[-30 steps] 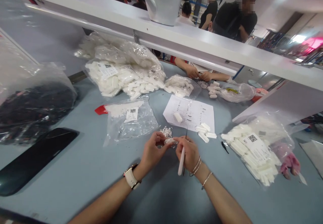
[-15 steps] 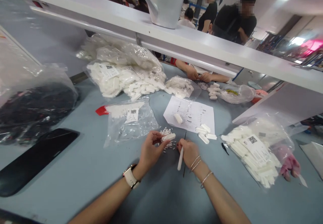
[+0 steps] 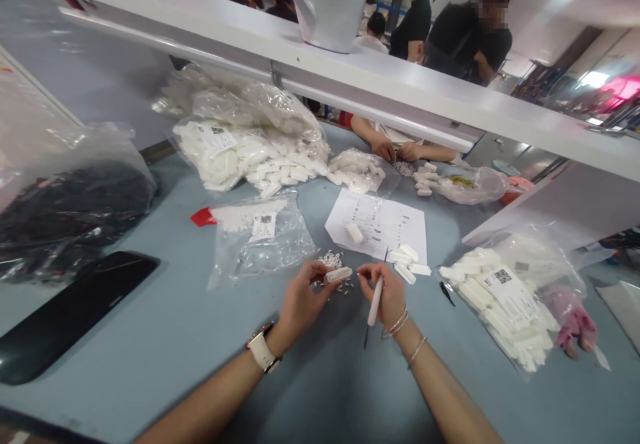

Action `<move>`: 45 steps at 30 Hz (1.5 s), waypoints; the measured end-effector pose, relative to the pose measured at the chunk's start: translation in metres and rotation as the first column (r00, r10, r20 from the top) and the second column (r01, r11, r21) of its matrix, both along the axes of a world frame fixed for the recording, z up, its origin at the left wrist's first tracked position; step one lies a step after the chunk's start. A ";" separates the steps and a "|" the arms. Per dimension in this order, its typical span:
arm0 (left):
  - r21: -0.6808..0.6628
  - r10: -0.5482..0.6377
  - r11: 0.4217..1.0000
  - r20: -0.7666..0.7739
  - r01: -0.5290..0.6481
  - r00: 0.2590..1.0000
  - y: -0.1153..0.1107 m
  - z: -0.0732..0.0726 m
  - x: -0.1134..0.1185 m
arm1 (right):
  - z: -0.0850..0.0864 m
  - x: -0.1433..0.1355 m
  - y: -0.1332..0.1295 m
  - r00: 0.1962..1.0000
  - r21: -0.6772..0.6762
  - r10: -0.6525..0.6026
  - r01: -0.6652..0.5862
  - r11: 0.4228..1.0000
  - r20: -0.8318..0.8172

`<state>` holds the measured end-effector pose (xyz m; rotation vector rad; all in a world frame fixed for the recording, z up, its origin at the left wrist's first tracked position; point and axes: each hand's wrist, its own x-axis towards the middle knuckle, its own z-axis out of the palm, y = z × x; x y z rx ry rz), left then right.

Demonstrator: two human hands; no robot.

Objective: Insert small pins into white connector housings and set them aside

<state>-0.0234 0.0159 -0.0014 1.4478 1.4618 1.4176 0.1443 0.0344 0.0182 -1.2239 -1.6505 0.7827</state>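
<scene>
Apparently one white block (image 3: 339, 275) is partway through: the left hand (image 3: 305, 294) pinches it by a heap of tiny white pieces (image 3: 331, 258), while the right hand (image 3: 391, 291) grips a white-handled tool (image 3: 375, 301). Whether the similar blocks (image 3: 406, 256) at the printed sheet (image 3: 377, 221) are finished, I cannot tell; many more seem left in the clear bag (image 3: 507, 291) on the worktop (image 3: 175, 344).

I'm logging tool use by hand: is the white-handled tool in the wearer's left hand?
No, the right hand holds the white-handled tool, while the left hand holds a white ridged block.
</scene>
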 end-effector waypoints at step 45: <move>-0.137 -0.087 0.981 0.312 0.135 0.946 -0.004 0.010 0.004 | 0.007 -0.004 -0.014 0.959 0.335 0.179 -0.246 0.909 0.221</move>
